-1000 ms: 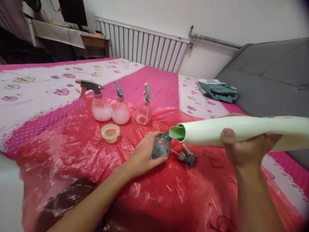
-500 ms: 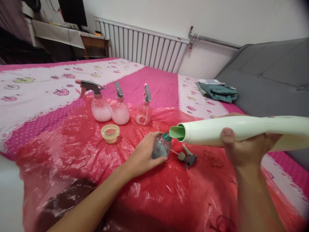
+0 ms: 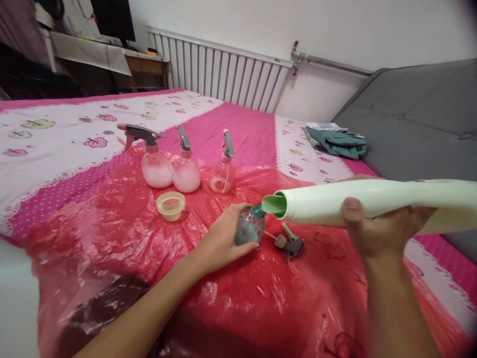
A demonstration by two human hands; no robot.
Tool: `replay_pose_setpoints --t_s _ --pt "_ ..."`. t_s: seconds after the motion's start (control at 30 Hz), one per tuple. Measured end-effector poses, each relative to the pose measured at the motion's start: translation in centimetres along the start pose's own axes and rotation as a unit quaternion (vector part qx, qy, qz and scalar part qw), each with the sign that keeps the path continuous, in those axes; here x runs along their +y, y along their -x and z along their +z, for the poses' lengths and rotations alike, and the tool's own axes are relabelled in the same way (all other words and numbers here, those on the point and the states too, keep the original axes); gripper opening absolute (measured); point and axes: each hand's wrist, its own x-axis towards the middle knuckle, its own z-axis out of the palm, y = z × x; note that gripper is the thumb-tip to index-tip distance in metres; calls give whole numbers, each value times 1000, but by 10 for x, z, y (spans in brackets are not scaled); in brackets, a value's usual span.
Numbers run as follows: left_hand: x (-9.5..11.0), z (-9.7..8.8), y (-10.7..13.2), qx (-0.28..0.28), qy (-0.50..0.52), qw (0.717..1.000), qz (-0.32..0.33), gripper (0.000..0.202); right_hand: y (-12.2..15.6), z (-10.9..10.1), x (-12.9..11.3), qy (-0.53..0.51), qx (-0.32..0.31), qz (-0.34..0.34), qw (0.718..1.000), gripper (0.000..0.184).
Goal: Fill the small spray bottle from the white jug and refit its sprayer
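My left hand point(image 3: 219, 243) is wrapped round a small clear bottle point(image 3: 249, 229) with a green neck, standing on the red plastic sheet point(image 3: 112, 238). My right hand point(image 3: 376, 231) grips a large pale green bottle point(image 3: 365, 201), held nearly level with its spout point(image 3: 273, 204) just above the small bottle's mouth. A loose grey-green spray head point(image 3: 289, 243) lies on the sheet just right of the small bottle. A yellowish cap point(image 3: 170, 205) sits to the left.
Three small spray bottles point(image 3: 186, 169) with pink liquid stand in a row farther back on the sheet. The bed has a pink patterned cover point(image 3: 55, 139). Folded clothes point(image 3: 337, 141) lie near a grey headboard point(image 3: 421, 124). A white radiator point(image 3: 219, 72) lines the wall.
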Motion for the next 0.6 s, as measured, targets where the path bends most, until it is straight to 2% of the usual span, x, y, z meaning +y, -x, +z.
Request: replay_pose_setpoints --t_s 0.6 --pt "-1 0 0 -5 5 1000 -5 73 -3 -1 -2 11 6 -10 1000 69"
